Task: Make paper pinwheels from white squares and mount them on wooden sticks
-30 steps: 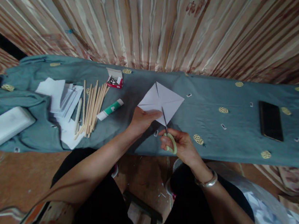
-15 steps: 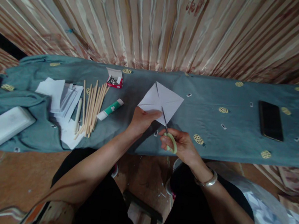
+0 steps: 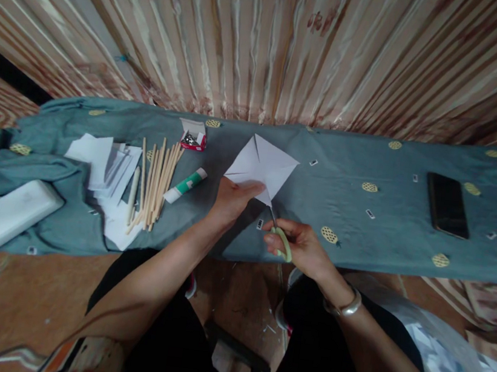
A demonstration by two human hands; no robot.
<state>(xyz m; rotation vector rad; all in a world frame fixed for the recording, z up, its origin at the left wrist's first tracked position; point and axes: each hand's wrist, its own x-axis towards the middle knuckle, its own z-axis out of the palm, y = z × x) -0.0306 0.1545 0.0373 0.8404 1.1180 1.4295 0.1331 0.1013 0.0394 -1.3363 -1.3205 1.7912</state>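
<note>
A square of white paper with cuts running in from its corners is held in the air over the cloth-covered table. My left hand pinches its near left edge, thumb on top. My right hand has its fingers through the light green handles of a pair of scissors. The blade tips lie at the paper's near corner, and the blades look almost closed. How far the tips overlap the paper I cannot tell.
Left of my hands lie a glue stick, several wooden sticks, paper pieces and a small red-and-white box of metal pins. A black phone rests at right; a white case sits at far left.
The scissors have drawn back toward me, from inside the paper to its near corner. The paper and my left hand have shifted slightly left in view.
</note>
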